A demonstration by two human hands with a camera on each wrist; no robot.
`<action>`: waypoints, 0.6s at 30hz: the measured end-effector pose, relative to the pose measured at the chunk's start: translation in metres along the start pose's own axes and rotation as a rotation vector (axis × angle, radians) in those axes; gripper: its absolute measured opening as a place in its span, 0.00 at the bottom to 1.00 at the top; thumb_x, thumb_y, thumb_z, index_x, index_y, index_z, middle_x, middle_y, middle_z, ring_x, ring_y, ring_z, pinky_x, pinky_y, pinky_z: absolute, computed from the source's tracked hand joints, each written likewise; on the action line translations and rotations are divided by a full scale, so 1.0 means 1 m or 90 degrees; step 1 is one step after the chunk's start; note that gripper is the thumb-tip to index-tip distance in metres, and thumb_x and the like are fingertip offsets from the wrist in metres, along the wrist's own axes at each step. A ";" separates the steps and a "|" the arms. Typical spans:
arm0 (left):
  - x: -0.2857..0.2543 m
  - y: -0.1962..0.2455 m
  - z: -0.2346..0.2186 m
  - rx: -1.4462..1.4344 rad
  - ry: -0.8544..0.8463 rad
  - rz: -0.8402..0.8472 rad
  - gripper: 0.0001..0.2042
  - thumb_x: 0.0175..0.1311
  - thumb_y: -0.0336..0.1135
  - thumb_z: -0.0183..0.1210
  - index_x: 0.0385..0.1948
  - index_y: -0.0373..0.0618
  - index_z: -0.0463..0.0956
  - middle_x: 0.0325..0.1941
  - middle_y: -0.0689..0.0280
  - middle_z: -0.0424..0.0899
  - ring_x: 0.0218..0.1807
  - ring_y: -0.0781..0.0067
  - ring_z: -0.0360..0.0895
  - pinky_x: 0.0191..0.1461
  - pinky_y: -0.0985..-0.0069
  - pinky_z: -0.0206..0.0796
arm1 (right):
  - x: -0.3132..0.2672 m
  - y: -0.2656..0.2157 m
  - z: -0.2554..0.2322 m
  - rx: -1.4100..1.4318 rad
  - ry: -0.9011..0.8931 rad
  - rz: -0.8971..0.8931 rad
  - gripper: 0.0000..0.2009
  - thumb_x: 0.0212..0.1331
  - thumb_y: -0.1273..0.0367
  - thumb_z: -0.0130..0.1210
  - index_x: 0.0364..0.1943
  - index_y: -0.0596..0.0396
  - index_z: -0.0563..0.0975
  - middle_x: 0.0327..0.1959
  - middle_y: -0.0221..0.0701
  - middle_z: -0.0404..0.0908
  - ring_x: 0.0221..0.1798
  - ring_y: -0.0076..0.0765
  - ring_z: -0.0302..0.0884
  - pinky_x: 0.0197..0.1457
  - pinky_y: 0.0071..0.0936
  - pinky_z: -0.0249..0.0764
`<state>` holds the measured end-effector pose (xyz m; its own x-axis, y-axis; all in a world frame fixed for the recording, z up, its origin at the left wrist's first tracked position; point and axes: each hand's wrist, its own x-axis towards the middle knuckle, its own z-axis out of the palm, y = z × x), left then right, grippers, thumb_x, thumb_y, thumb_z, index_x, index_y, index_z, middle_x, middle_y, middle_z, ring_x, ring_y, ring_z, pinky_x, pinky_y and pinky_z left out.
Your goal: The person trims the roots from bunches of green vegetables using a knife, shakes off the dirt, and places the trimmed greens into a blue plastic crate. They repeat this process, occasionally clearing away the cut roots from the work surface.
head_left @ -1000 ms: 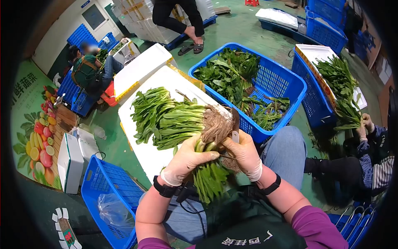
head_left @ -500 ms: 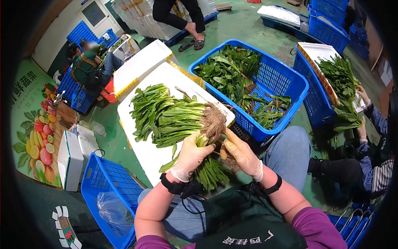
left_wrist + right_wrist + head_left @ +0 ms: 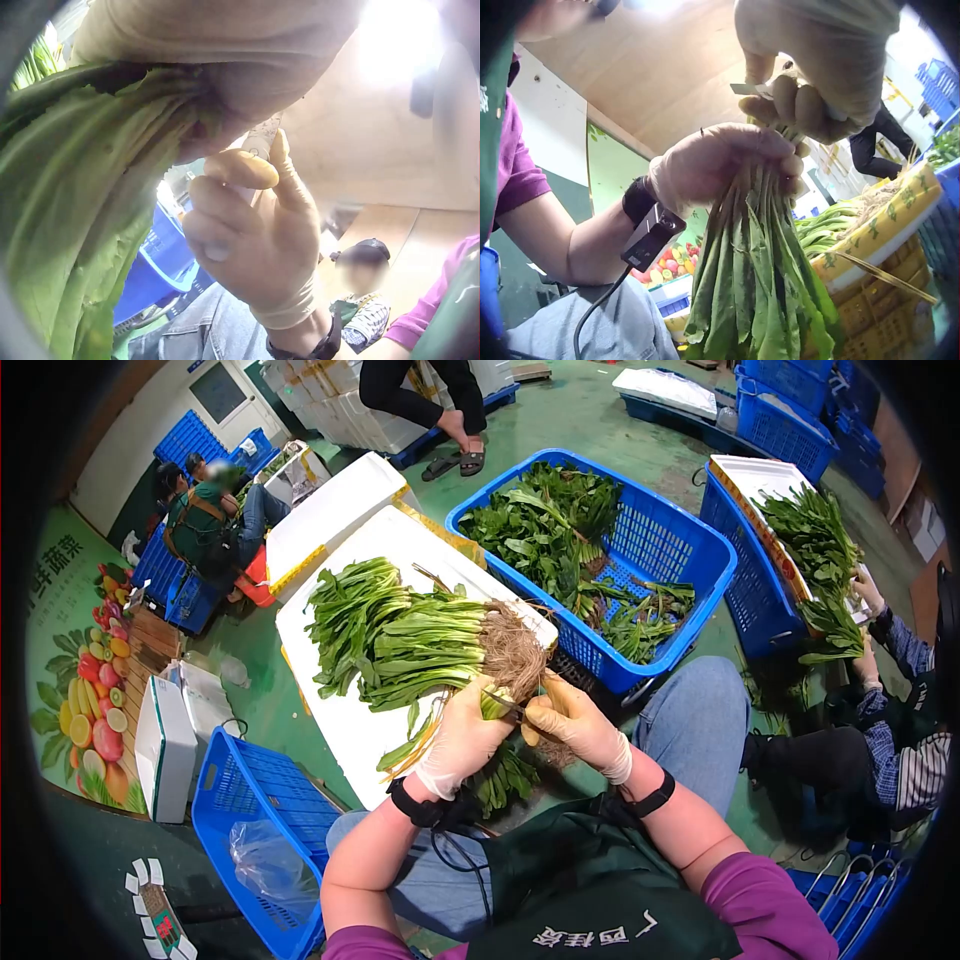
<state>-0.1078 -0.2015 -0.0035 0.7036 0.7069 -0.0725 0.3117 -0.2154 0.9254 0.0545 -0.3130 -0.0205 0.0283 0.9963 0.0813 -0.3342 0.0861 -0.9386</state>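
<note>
Gloved in a pale glove, my left hand [image 3: 462,730] grips a bunch of long leafy greens [image 3: 757,262] near the stem end, the leaves hanging below the fist. The curled fingers of my right hand [image 3: 580,728] hold a small knife [image 3: 746,89], its blade close to the stems just above the left hand. Beyond both hands, more bunched greens [image 3: 420,650] lie on a white foam box lid [image 3: 335,735]. Their tangled pale roots [image 3: 515,650] point right, near the right fingertips. A few yellowed stalks [image 3: 425,735] stick out beside the left hand.
A blue crate [image 3: 700,630] of loose greens stands ahead on the right. At lower left sits another blue crate [image 3: 265,850] with a clear plastic bag. Another person's gloved hands [image 3: 868,595] handle greens at far right. White foam boxes [image 3: 165,750] stand left.
The knife has come across toward the stems, beside the left thumb. Both hands stay close together, while the hanging leaves have swung and yellowed stalks now show at the left hand.
</note>
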 end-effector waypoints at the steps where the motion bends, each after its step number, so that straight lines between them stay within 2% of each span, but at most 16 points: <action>1: -0.001 0.001 0.001 -0.003 -0.004 0.004 0.18 0.59 0.31 0.66 0.51 0.40 0.77 0.43 0.55 0.87 0.46 0.63 0.84 0.53 0.69 0.73 | -0.001 0.000 0.000 0.029 -0.009 0.003 0.33 0.73 0.58 0.55 0.73 0.60 0.56 0.33 0.28 0.77 0.35 0.21 0.74 0.43 0.21 0.70; 2: -0.001 0.002 0.001 -0.006 -0.009 0.008 0.18 0.59 0.30 0.65 0.51 0.40 0.77 0.45 0.56 0.87 0.47 0.64 0.83 0.54 0.69 0.72 | -0.001 0.001 0.000 0.057 -0.019 0.006 0.35 0.72 0.56 0.56 0.75 0.58 0.55 0.34 0.27 0.77 0.35 0.21 0.73 0.42 0.20 0.69; 6: -0.003 0.011 0.003 -0.028 -0.022 -0.011 0.19 0.58 0.28 0.65 0.52 0.39 0.77 0.45 0.57 0.87 0.48 0.65 0.83 0.55 0.70 0.72 | -0.002 0.006 -0.003 0.047 0.003 0.018 0.34 0.72 0.58 0.56 0.75 0.58 0.56 0.36 0.27 0.77 0.35 0.21 0.73 0.41 0.20 0.69; 8: -0.004 0.014 0.004 0.025 -0.018 0.029 0.19 0.58 0.27 0.64 0.53 0.39 0.76 0.46 0.58 0.86 0.49 0.66 0.82 0.57 0.70 0.71 | -0.003 0.005 0.000 0.059 0.024 -0.004 0.30 0.72 0.61 0.56 0.72 0.59 0.60 0.30 0.26 0.75 0.33 0.19 0.72 0.39 0.19 0.69; 12: -0.005 0.007 0.003 -0.001 -0.053 -0.012 0.20 0.58 0.26 0.63 0.54 0.38 0.76 0.47 0.58 0.86 0.50 0.65 0.82 0.58 0.70 0.71 | -0.004 0.013 -0.008 0.070 0.028 0.006 0.29 0.72 0.62 0.57 0.71 0.58 0.62 0.30 0.25 0.74 0.32 0.19 0.70 0.38 0.19 0.68; 15: -0.007 0.004 0.005 0.006 -0.064 -0.017 0.22 0.57 0.24 0.62 0.56 0.38 0.74 0.49 0.60 0.85 0.51 0.69 0.81 0.59 0.71 0.70 | -0.007 0.016 -0.013 0.071 0.019 0.023 0.30 0.71 0.61 0.58 0.70 0.59 0.61 0.30 0.24 0.74 0.32 0.18 0.69 0.36 0.19 0.67; 17: -0.008 0.007 0.008 -0.079 -0.085 -0.034 0.24 0.57 0.22 0.61 0.59 0.37 0.73 0.51 0.63 0.84 0.53 0.73 0.79 0.60 0.74 0.70 | -0.010 0.016 -0.014 0.065 0.071 0.024 0.25 0.71 0.58 0.59 0.64 0.60 0.69 0.30 0.22 0.74 0.31 0.18 0.68 0.36 0.19 0.66; 18: -0.009 0.006 0.009 -0.078 -0.089 -0.035 0.24 0.57 0.22 0.61 0.59 0.37 0.73 0.51 0.63 0.84 0.53 0.73 0.79 0.60 0.74 0.70 | -0.011 0.023 -0.018 0.067 0.074 0.024 0.25 0.71 0.58 0.59 0.64 0.60 0.69 0.30 0.22 0.74 0.31 0.18 0.68 0.36 0.19 0.66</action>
<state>-0.1064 -0.2148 -0.0010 0.7720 0.6133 -0.1674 0.2786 -0.0897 0.9562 0.0631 -0.3225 -0.0485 0.1210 0.9927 0.0012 -0.4340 0.0540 -0.8993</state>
